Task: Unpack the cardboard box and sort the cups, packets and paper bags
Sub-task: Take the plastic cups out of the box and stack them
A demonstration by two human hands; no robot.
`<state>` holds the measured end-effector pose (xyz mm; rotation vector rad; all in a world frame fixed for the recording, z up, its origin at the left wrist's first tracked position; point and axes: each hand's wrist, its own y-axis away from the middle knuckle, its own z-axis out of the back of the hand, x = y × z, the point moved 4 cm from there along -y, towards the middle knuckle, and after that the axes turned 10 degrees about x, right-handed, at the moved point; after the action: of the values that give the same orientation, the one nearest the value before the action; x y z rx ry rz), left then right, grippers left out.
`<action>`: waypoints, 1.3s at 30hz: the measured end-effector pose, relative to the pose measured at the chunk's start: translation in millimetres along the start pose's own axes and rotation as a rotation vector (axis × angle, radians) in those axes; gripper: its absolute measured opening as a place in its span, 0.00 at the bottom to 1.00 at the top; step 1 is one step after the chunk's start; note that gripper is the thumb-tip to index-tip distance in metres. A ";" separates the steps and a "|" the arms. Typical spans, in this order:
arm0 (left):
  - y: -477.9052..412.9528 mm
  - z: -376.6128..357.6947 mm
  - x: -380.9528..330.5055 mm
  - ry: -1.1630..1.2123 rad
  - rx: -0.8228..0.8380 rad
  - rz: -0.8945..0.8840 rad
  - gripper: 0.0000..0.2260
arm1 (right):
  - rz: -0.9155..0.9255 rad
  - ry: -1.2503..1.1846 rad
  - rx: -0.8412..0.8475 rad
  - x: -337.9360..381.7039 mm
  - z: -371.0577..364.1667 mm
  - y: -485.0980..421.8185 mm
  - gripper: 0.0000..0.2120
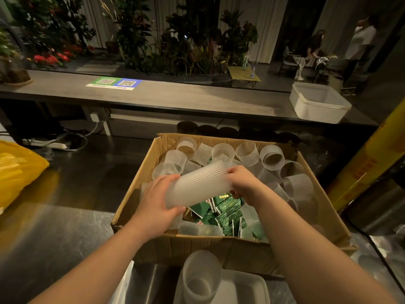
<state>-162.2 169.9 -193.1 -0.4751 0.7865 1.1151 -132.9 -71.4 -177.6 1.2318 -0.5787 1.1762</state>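
Both hands, left hand (156, 206) and right hand (242, 183), grasped a stack of cups (197, 186) above the cardboard box (197, 245).

Cardboard box (241, 249): brown, open-topped, near wall creased.
Loose cups (271, 156): translucent, ribbed, tumbled on their sides along the far and right sides inside the box.
Nested stack (197, 185): same cups, a tilted column above the box. My left hand (157, 202) grips its lower end, my right hand (241, 183) its upper.
Packets (228, 213): green, patterned, heaped near the middle; print too blurred to read.
Second stack (201, 275): upright, just before the box.
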 end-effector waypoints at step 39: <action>3.9 -2.9 -6.8 -0.036 0.010 -0.009 0.35 | 0.440 -0.331 -0.031 -16.3 53.7 38.6 0.26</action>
<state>-168.2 165.3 -189.6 -0.4487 0.7579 1.1074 -160.9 -130.9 -159.9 1.3211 -1.1556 1.3238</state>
